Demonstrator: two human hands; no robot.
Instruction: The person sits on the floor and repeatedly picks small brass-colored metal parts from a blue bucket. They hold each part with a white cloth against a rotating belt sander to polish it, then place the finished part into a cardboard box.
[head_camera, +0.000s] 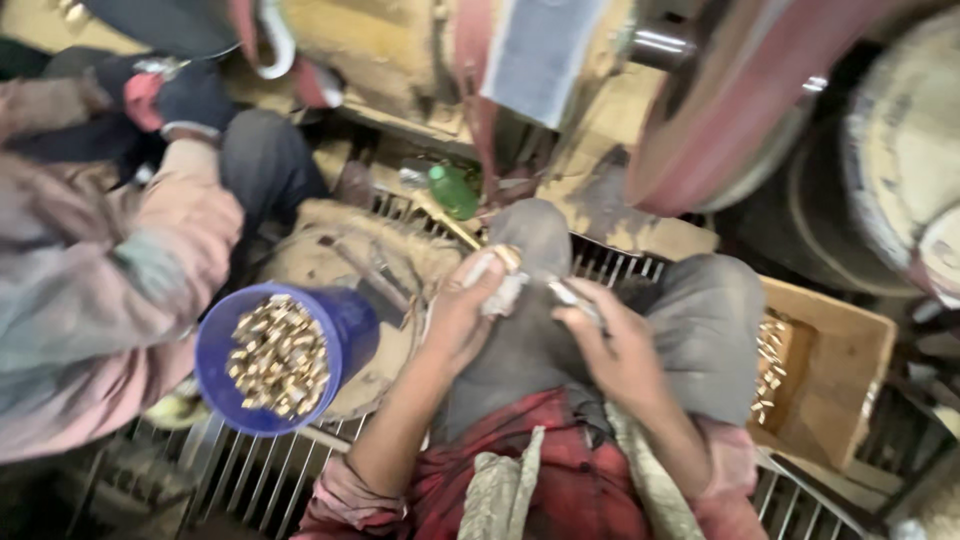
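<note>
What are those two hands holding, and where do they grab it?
The left hand pinches a small pale piece by its lower end, fingers wrapped around it. The right hand grips a thin light piece by one end. The blur hides what they are.

The person wears a red checked shirt (560, 480) with sleeves rolled up above the elbows. Dusty grey trousers (620, 320) cover the legs. Both forearms are bare.

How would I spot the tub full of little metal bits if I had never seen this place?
Start at the seated person's grey-trousered lap, where both hands meet. Just beyond the left hand, on that side, a round blue bucket stands on the metal floor grating. It brims with small brass-coloured pieces; the wooden box on the right is square and holds only a few.
</note>
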